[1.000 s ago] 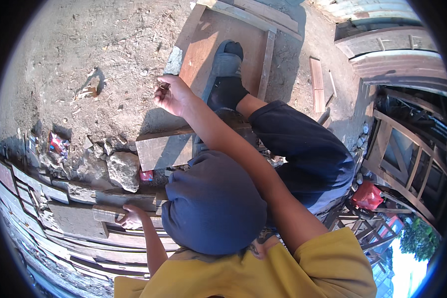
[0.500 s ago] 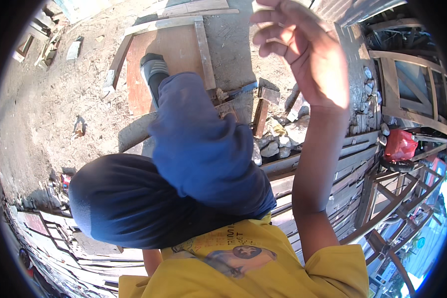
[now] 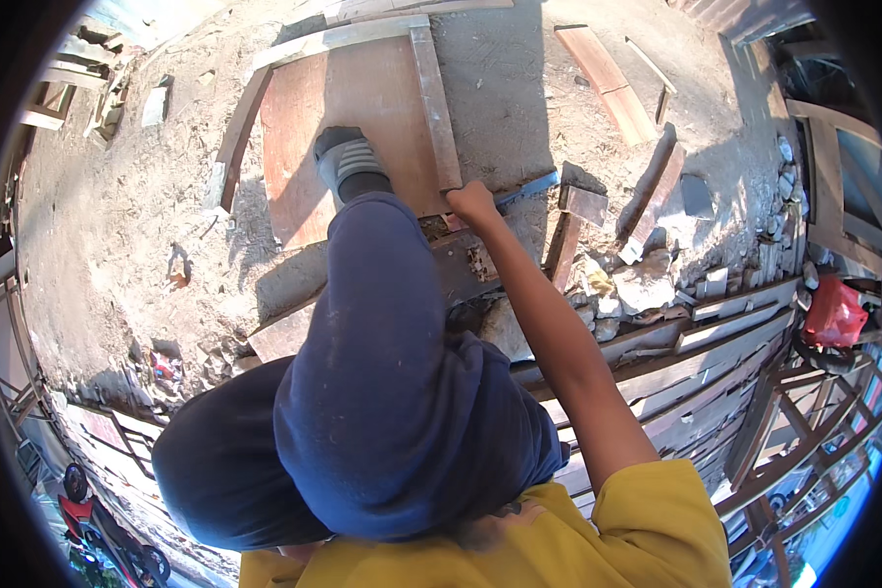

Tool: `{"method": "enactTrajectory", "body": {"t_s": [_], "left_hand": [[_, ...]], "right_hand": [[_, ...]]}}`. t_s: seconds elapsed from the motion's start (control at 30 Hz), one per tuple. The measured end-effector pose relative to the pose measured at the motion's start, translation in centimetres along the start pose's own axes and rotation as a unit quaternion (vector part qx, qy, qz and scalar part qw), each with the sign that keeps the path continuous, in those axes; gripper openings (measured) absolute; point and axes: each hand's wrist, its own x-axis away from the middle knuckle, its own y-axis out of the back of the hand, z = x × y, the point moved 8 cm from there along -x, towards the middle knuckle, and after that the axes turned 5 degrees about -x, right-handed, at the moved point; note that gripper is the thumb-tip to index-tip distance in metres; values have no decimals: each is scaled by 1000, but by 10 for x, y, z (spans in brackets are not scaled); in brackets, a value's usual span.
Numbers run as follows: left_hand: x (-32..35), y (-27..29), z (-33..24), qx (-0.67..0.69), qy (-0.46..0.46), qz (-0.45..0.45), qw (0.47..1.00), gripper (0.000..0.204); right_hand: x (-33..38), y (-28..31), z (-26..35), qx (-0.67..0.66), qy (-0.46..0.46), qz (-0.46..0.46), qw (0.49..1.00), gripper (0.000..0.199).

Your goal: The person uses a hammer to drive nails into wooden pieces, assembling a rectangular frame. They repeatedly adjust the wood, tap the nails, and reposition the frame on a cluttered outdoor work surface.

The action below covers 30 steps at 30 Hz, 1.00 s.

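My right hand [image 3: 472, 206] reaches down to the lower right corner of a brown wooden panel [image 3: 372, 73]. Its fingers are curled closed by the end of the panel's right edge strip [image 3: 433, 108]; what they grip, if anything, is hidden. Just right of the hand lies a long blue piece [image 3: 527, 189], its kind unclear. My foot in a striped grey sandal [image 3: 348, 162] rests on the panel. Further wooden strips run along the panel's top [image 3: 348, 41] and left side [image 3: 243, 132]. My left hand is out of sight behind my legs.
Wood offcuts [image 3: 586, 204] and a long board [image 3: 608, 83] lie on the dirt at right. Stones and rubble [image 3: 608, 309] border stacked planks [image 3: 715, 343] beside me. A red bag [image 3: 833, 312] sits at far right. At lower left stands a red motorcycle [image 3: 93, 524].
My right hand has come down from a raised, spread position to the panel's lower right corner, and its fingers have closed. The view has shifted, showing more ground at right.
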Motion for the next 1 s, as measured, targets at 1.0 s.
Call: {"method": "enactTrajectory", "body": {"t_s": [1.0], "left_hand": [[-267,-218,-518,-36,-437,393,808,23]], "right_hand": [[-20,-12,-29,-50,-81,-16,995,51]]}}
